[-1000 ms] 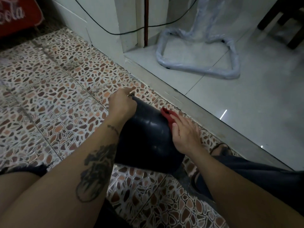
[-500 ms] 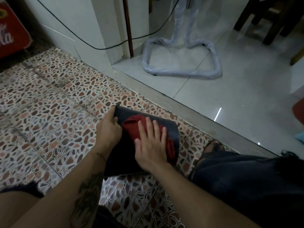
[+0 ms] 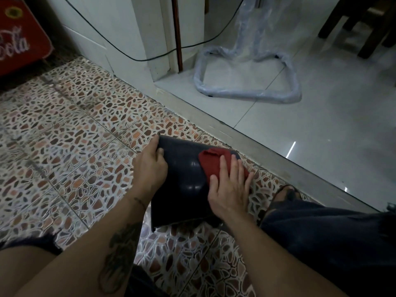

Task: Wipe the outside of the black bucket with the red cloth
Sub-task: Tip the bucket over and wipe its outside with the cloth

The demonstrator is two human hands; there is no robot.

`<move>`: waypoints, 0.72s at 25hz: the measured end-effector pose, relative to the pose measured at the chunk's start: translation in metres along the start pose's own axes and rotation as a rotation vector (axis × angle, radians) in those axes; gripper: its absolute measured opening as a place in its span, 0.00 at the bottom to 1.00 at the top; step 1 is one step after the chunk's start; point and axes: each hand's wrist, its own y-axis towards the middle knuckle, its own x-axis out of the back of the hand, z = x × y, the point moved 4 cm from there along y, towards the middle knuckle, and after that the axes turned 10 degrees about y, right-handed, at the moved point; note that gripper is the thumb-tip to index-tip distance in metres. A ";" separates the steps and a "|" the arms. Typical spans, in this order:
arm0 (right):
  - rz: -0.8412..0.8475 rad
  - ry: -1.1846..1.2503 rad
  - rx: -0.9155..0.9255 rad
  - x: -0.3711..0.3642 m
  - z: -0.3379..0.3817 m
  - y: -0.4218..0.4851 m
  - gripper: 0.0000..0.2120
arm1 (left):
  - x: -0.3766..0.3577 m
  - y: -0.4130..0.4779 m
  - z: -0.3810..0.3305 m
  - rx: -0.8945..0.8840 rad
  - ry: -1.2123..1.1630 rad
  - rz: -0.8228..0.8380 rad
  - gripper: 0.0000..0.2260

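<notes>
The black bucket [image 3: 184,179] lies on its side on the pebble-patterned floor between my knees, its shiny wall facing up. My left hand [image 3: 150,168] grips its far left edge, fingers curled over the rim. The red cloth [image 3: 211,162] is spread on the bucket's upper right side. My right hand [image 3: 229,187] lies flat on the cloth, fingers spread, pressing it against the bucket. The bucket's opening is hidden from me.
A grey stone threshold [image 3: 257,146] runs diagonally just beyond the bucket, with glossy white tiles behind it. A plastic-wrapped stand base [image 3: 248,91] sits there. A red crate [image 3: 19,39] is at far left, a black cable [image 3: 128,54] hangs along the wall, my sandalled foot [image 3: 285,194] is right.
My right hand has slid the red cloth from the middle of the bucket toward its right side. The left hand keeps its hold on the rim.
</notes>
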 end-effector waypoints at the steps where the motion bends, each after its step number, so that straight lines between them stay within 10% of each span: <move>1: 0.005 -0.020 -0.038 0.002 -0.002 0.013 0.33 | 0.000 0.001 0.000 -0.003 -0.001 -0.007 0.21; 7: 0.218 -0.156 -0.203 0.005 0.016 0.100 0.34 | -0.005 0.002 0.006 0.038 -0.111 -0.034 0.21; 18: 0.233 0.010 0.445 -0.009 0.066 -0.012 0.32 | -0.009 0.021 0.005 0.143 -0.161 -0.009 0.21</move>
